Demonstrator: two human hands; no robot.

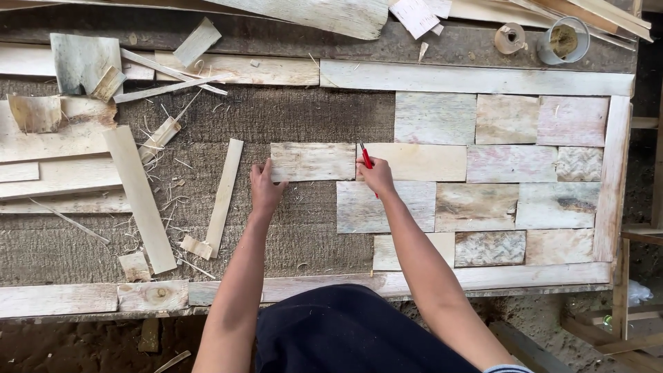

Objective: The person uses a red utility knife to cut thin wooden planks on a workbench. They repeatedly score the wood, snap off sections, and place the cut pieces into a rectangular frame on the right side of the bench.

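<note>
My left hand (265, 188) presses on the left end of a pale rectangular wood piece (312, 161) lying flat on a grey board (304, 114). My right hand (376, 177) holds a red pen (365, 156) with its tip at the seam between that piece and the neighbouring wood piece (414, 161). To the right, several rectangular wood pieces (511, 164) are laid in staggered rows like brickwork inside a wooden frame (476, 79).
Loose wood strips (224, 196) and a longer plank (139, 199) lie left of my hands, with offcuts and shavings (160, 138) around them. A tape roll (510, 38) and a small round tin (563, 40) sit at the far edge. Dirt floor lies below the near frame rail (428, 280).
</note>
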